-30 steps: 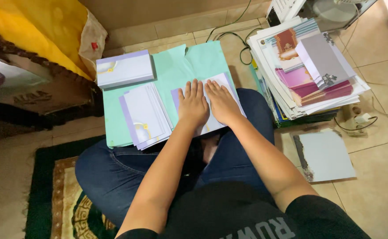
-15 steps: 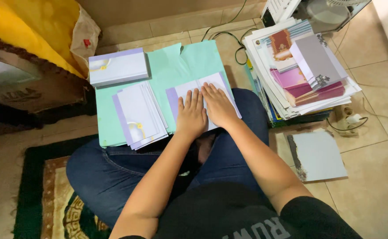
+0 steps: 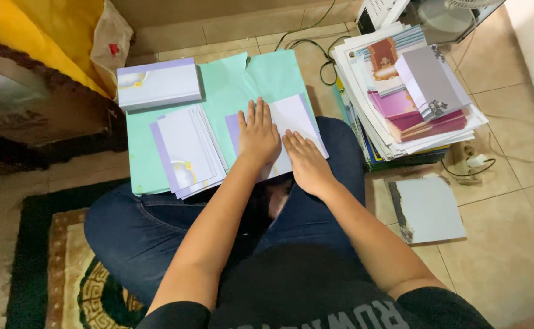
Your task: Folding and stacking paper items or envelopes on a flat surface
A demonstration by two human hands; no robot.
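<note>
Hands (image 3: 282, 149) flat — on white card (image 3: 291, 119)

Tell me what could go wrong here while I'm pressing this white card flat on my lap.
1. The white card lies partly on your knee and partly on the green paper sheet, so uneven support under the left hand and right hand might crease it crookedly.
2. The fanned stack of lilac-edged cards sits close beside your left hand; a nudge could scatter it.
3. The tall pile of cards on your right looks loosely stacked and could slide.

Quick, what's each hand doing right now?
Left hand: open, flat on the white card.
Right hand: open, flat on the same card.
</note>
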